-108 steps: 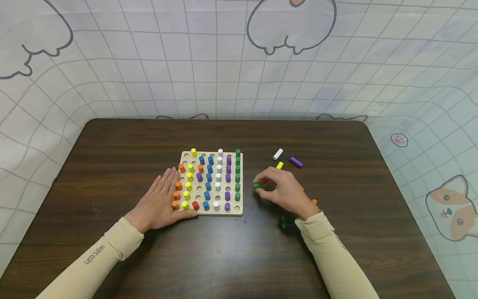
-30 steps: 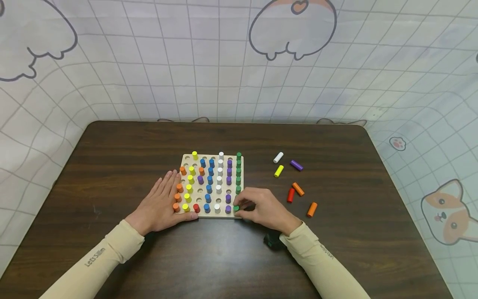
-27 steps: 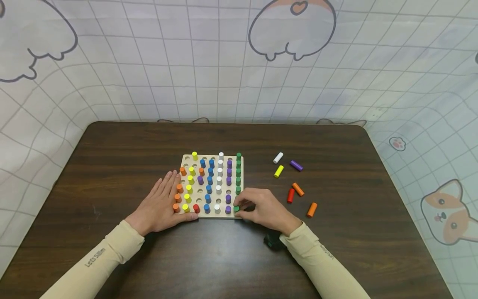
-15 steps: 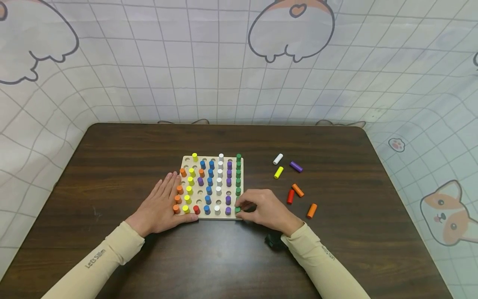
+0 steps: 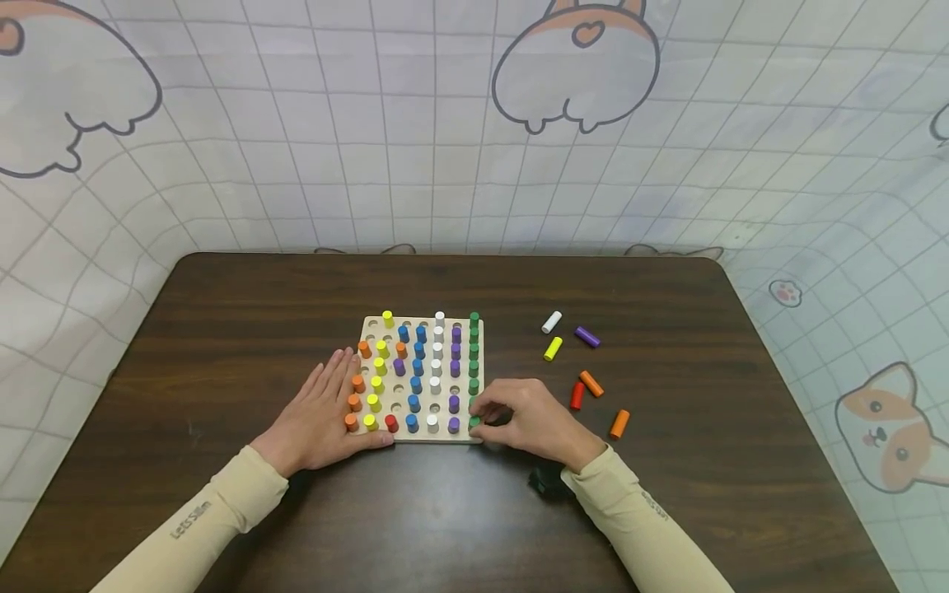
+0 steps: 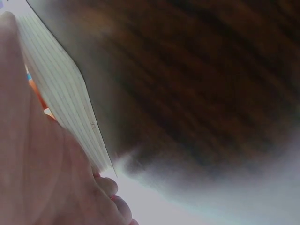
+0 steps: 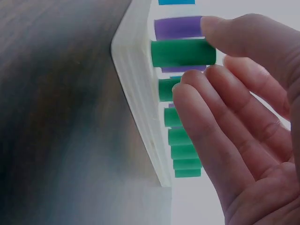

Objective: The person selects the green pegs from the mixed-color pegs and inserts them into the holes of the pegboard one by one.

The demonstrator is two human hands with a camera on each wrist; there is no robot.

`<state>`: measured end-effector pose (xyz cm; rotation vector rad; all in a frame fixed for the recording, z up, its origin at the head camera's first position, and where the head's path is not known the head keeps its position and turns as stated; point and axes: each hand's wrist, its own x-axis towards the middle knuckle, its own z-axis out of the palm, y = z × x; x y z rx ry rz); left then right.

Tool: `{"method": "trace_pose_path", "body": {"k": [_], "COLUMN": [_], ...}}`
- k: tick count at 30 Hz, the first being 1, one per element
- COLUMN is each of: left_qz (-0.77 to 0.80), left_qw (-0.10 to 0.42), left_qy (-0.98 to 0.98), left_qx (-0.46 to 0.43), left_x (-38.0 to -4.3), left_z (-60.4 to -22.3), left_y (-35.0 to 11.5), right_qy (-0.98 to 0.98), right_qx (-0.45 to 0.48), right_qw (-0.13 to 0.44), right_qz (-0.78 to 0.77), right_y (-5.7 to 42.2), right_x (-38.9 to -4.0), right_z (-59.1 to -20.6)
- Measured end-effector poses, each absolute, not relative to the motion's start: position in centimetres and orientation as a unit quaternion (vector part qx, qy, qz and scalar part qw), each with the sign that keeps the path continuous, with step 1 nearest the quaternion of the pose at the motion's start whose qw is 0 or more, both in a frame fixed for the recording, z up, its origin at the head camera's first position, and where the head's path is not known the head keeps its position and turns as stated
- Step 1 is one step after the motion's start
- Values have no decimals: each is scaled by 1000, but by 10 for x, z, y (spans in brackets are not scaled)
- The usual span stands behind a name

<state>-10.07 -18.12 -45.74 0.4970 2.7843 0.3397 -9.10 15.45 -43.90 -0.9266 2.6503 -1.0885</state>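
A pale wooden pegboard (image 5: 423,438) lies on the dark table, bearing upright pegs in columns of orange, yellow, blue, white, purple and green. My left hand (image 5: 319,416) rests along its left edge with fingers straight, the thumb lying by the near edge; the left wrist view shows it beside the board's side (image 6: 70,89). At the near right corner my right hand (image 5: 530,420) has thumb and fingers around a green peg (image 7: 183,52). That peg stands upright in the board's corner, at the near end of the green column. A red peg (image 5: 390,422) stands near the left thumb.
Loose pegs lie right of the board: white (image 5: 552,322), yellow (image 5: 552,348), purple (image 5: 587,336), red (image 5: 577,395) and two orange ones, one of them nearest the front (image 5: 619,424). A dark device (image 5: 549,483) sits by the right wrist. A patterned sheet hangs behind the table.
My right hand has brought the green peg from right of the board into its near right corner. Over the last second the peg has straightened slightly. My left hand has stayed at the board.
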Motion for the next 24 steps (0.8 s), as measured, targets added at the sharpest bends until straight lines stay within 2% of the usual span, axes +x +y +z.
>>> {"method": "trace_pose_path", "body": {"k": [9, 18, 24], "left_qz": [113, 112, 107], "left_qw": [141, 130, 120], "left_qy": [967, 968, 968], "left_qx": [177, 183, 192], "left_x": [-102, -106, -106], "left_z": [-460, -463, -462], "left_y": [-176, -176, -182], "right_qy": [872, 898, 914], "right_qx": [-289, -241, -215], "right_qw": [-3, -77, -90], "right_qz": [-394, -360, -333], "right_y": [181, 230, 269], "right_x": [-98, -107, -105], "right_z": [-434, -424, -424]}}
